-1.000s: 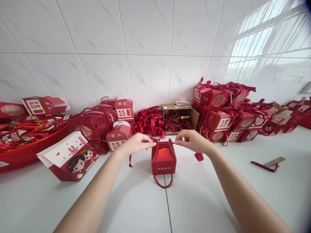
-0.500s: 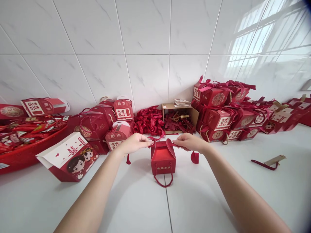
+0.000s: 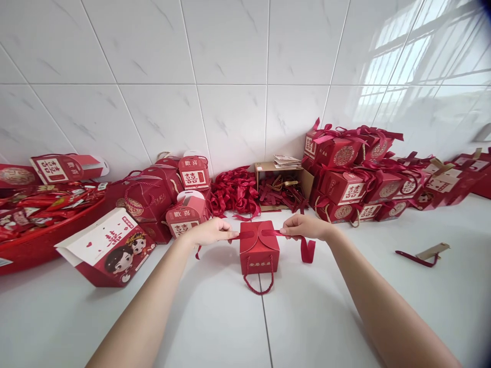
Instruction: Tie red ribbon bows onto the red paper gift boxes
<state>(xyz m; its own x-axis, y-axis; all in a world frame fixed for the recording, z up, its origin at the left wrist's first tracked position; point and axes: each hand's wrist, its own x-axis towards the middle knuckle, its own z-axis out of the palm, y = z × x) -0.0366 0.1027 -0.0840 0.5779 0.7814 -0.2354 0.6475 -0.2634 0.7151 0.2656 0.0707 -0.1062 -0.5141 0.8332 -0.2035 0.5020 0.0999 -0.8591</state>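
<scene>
Evenly matched, the left hand [image 3: 214,231] and right hand [image 3: 306,227] pinched a red ribbon [image 3: 308,250] between thumb and fingers, one at each side. Its long axis ran from nine to three o'clock across the top of the red box [image 3: 258,258], with slack beneath the right hand. That box stood upright on the counter [image 3: 215,317] between the hands, its lettered face and rope handle [image 3: 259,292] toward six o'clock. Beyond it, a ribbon heap [image 3: 235,193] lay at eleven, an open carton [image 3: 307,183] at one, and stacked boxes [image 3: 347,184] at two.
</scene>
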